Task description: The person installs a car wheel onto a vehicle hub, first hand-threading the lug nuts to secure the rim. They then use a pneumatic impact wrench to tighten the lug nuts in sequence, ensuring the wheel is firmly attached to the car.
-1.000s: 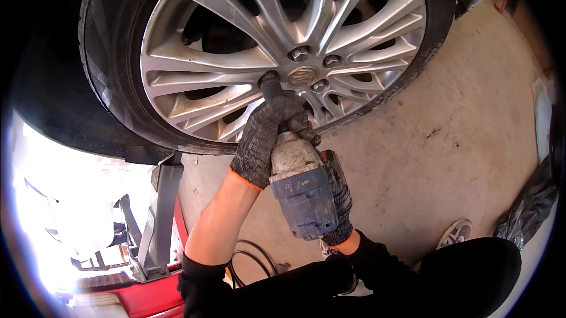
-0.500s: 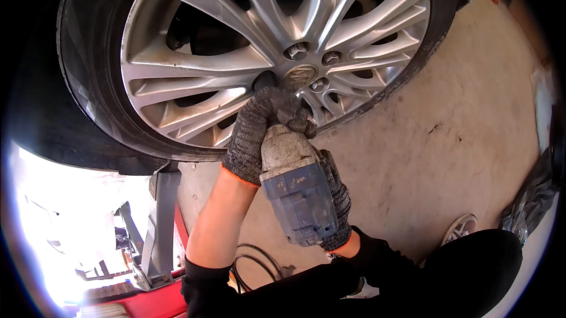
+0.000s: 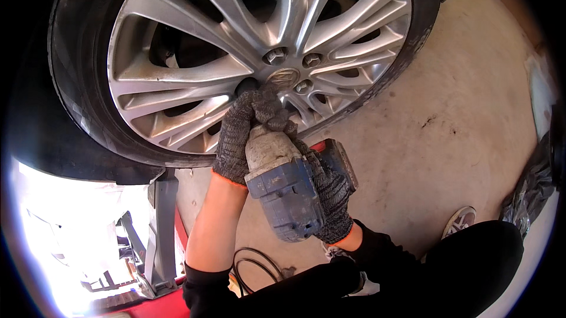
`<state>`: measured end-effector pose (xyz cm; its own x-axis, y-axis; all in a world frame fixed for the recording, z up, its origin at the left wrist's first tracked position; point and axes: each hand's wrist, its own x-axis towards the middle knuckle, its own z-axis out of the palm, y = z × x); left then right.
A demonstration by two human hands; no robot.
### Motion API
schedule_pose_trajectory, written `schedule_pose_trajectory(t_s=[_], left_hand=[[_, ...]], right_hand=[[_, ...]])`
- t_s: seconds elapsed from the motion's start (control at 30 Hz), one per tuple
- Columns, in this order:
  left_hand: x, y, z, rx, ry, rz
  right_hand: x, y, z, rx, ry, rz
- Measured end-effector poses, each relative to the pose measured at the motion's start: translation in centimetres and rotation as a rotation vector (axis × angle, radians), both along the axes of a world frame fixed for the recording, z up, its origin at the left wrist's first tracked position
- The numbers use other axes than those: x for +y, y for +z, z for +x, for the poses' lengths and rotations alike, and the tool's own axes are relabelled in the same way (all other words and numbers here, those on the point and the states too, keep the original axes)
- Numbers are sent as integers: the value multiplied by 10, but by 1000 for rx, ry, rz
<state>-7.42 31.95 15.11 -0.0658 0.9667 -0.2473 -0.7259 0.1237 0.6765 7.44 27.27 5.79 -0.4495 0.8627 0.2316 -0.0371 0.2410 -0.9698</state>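
Where the tool's nose meets the wheel, the view gives out: the left hand (image 3: pixel 250 135), in a grey knit glove, is wrapped around the front of the impact wrench (image 3: pixel 283 185) and covers the socket and whichever lug nut it sits on. Just above that hand, three lug nuts (image 3: pixel 275 55) show around the hub cap, so the tool is pressed in at the lower left of the hub. The right hand (image 3: pixel 330 197), gloved the same, is clenched on the grip, and most of the handle vanishes under it. A red and dark battery base pokes out to the right of that hand.

The wrench itself is blue-grey, scuffed, its front housing worn pale and dusty, angled up into the silver alloy wheel (image 3: pixel 194 70) with its many paired spokes. The black tyre (image 3: pixel 76 135) curves off beyond the frame above.

Beyond the right hand lies bare, stained concrete floor (image 3: pixel 448 117). Below the left forearm, a black cable (image 3: pixel 253 265) loops on the ground beside a grey jack stand (image 3: pixel 162 229), and glare washes out everything further left.
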Motion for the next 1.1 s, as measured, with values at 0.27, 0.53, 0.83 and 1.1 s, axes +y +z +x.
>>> schedule_pose_trajectory(t_s=[0.27,0.53,0.83,1.1], left_hand=[[1,13,17,79,151,-169],[0,3,4,28,8,-1],[-2,4,2,176,30,-45],[-3,2,6,-25,-25,-22]], right_hand=[[-13,-6,-10,364,159,-519],[-5,0,-3,7,-61,99],[-8,-3,-6,126,18,-107],[-28,5,-8,139,173,-577]])
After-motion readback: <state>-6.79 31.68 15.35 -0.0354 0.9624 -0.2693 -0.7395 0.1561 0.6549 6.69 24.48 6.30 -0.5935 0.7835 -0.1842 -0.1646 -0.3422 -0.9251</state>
